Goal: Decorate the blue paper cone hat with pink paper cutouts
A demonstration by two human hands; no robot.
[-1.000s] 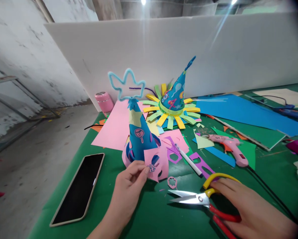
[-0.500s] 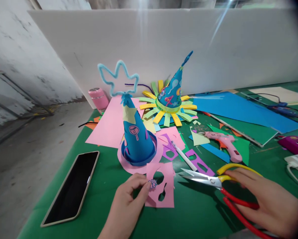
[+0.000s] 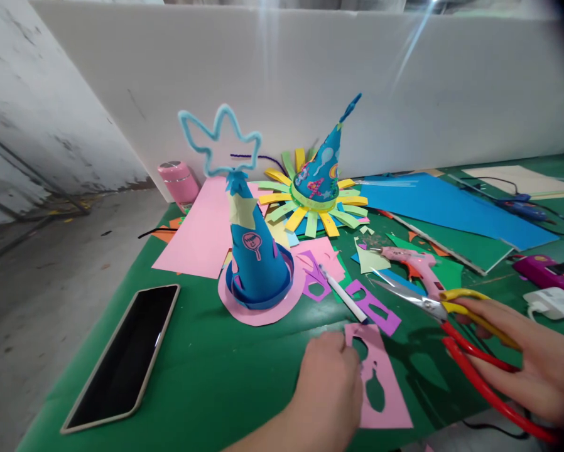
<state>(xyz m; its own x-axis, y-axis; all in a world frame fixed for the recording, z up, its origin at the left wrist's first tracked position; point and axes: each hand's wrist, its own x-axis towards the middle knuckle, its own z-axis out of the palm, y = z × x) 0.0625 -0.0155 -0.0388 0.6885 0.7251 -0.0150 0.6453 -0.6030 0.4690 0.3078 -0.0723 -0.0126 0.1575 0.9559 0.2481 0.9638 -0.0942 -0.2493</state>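
Observation:
My left hand (image 3: 328, 380) is curled closed over the left edge of a pink paper scrap (image 3: 395, 402) with shaped holes cut in it. Its fingertips are hidden behind the back of the hand. In my right hand (image 3: 531, 358) are scissors (image 3: 435, 306) with one yellow and one red handle, their slightly parted blades pointing left and away from me. Behind the left hand stands a blue cone hat (image 3: 262, 270) with a pink brim, a lollipop drawing and a light-blue fuzzy wire shape (image 3: 216, 135) on top.
A phone (image 3: 122, 358) lies at left. Farther back are a second hat (image 3: 320, 172) with yellow and green strips, a pink bottle (image 3: 179, 185) and blue sheets (image 3: 451, 204). A white pen (image 3: 343, 294), purple scraps (image 3: 374, 307) and a pink glue gun (image 3: 416, 260) lie mid-table.
My left hand has moved right and nearer to me, the pink scrap shifting with it. The small flower drawing at its fingertips is now out of sight. The scissors have moved right and up.

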